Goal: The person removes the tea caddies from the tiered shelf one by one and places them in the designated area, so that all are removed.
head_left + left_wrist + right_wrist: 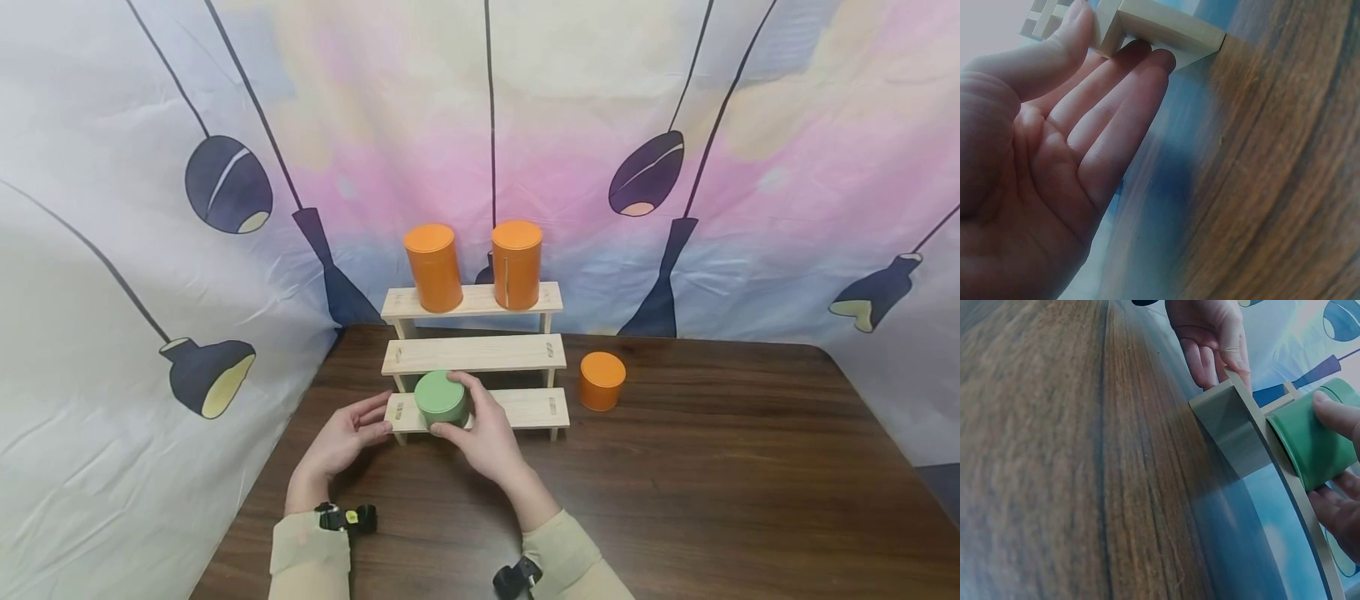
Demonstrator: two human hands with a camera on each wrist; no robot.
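Note:
On the left part of the lowest step of a three-tier wooden shelf (pixel 525 408) sits a short green round tin (pixel 440 398). My right hand (pixel 486 429) grips this tin from its right side, thumb at the front and fingers behind; the right wrist view shows the green tin (pixel 1310 440) upright on the board. At the left end of the same step, my left hand (pixel 341 442) touches the wood with fairly straight, relaxed fingers. In the left wrist view, its fingertips (pixel 1163 61) lie against the shelf's end and the palm holds nothing.
Two tall orange tins, a left one (pixel 433 268) and a right one (pixel 517 265), stand on the top step. A short orange tin (pixel 602 382) stands on the dark wooden table (pixel 712 467) right of the shelf. Behind hangs a lamp-patterned cloth (pixel 570 125).

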